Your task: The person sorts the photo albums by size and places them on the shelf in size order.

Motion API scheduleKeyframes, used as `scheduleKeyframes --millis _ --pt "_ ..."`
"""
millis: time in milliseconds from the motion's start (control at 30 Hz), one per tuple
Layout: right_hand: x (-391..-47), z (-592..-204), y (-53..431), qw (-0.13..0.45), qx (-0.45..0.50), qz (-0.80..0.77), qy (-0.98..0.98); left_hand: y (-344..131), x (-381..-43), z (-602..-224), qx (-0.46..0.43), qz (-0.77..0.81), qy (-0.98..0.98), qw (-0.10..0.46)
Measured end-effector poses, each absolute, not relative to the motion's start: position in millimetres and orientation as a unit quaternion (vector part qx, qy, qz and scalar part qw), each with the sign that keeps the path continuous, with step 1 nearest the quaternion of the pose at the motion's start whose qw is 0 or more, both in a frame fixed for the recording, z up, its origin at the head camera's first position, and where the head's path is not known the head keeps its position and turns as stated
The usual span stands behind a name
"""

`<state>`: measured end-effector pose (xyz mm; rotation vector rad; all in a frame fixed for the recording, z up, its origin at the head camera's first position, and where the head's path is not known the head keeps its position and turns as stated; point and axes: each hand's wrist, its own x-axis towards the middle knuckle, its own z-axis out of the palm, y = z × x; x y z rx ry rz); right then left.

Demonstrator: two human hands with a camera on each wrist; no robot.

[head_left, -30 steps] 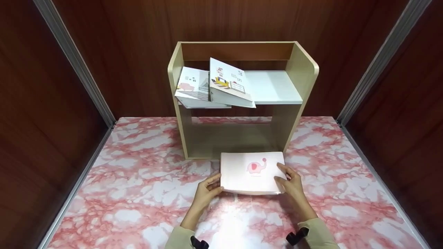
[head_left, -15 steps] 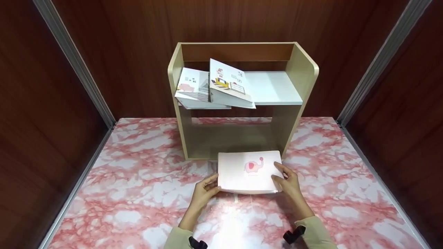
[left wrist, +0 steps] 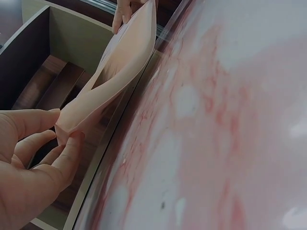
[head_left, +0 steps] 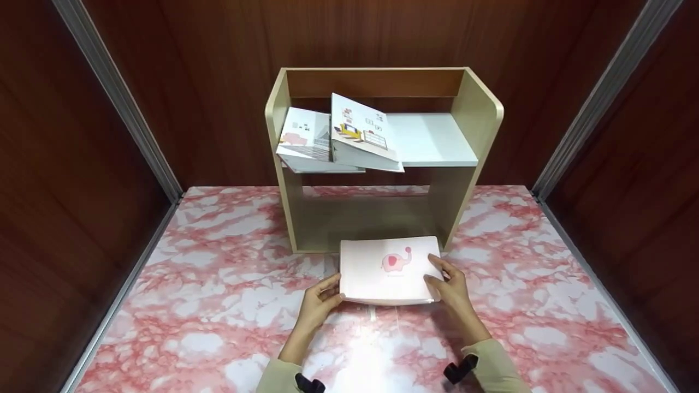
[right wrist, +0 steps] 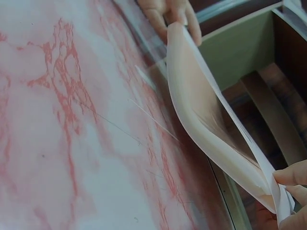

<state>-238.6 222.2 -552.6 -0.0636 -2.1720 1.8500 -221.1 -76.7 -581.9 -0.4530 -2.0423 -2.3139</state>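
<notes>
A pale pink soft-covered booklet (head_left: 377,278), with a pink elephant on its front, is held up before the lower part of the wooden bookshelf (head_left: 285,191). My left hand (head_left: 317,305) pinches its left edge near the lower corner. On the other side, my right hand (head_left: 450,284) grips the right edge, its thumb and a finger on the front. In the left wrist view the booklet (left wrist: 103,98) sags in the middle, and a gap shows between its layers. The right wrist view shows the same hollow in the booklet (right wrist: 192,115).
Two white picture books, one with a pink drawing (head_left: 306,131) and one with a yellow vehicle (head_left: 360,128), lie askew on the upper shelf (head_left: 428,136), overhanging its front edge. A red-and-white marbled tabletop (head_left: 218,305) lies beneath. Dark wood panels (head_left: 218,82) enclose the space.
Both hands have carried the booklet slightly to the left and a touch farther back. Their hold on it looks the same. The books on the shelf have not moved.
</notes>
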Motion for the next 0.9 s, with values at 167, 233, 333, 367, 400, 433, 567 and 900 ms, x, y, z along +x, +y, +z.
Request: scheduleKeyframes --millis 167,233,333,367,400,433,567,900 --pt "-240 -553 218 0.145 -0.021 0.647 -0.749 -79 -220 -581 -0.145 -0.75 -0.645 0.011" --pt "-241 -554 217 0.14 -0.027 0.649 -0.747 -80 -221 -581 -0.141 -0.753 -0.643 0.006" --pt "-242 -554 216 0.127 -0.036 0.654 -0.745 -82 -221 -582 -0.136 -0.748 -0.65 0.004" --pt "-242 -554 216 0.123 -0.037 0.656 -0.743 -82 -221 -583 -0.134 -0.747 -0.651 0.004" --pt "-242 -555 215 0.122 -0.036 0.658 -0.742 -83 -222 -583 -0.131 -0.747 -0.652 0.003" --pt "-242 -555 215 0.122 -0.034 0.66 -0.741 -83 -222 -584 -0.131 -0.747 -0.652 0.002" --pt "-242 -556 213 0.121 -0.028 0.663 -0.739 -85 -221 -583 -0.131 -0.745 -0.654 0.003" --pt "-245 -556 209 0.125 -0.033 0.648 -0.75 -89 -222 -580 -0.119 -0.741 -0.661 -0.004"
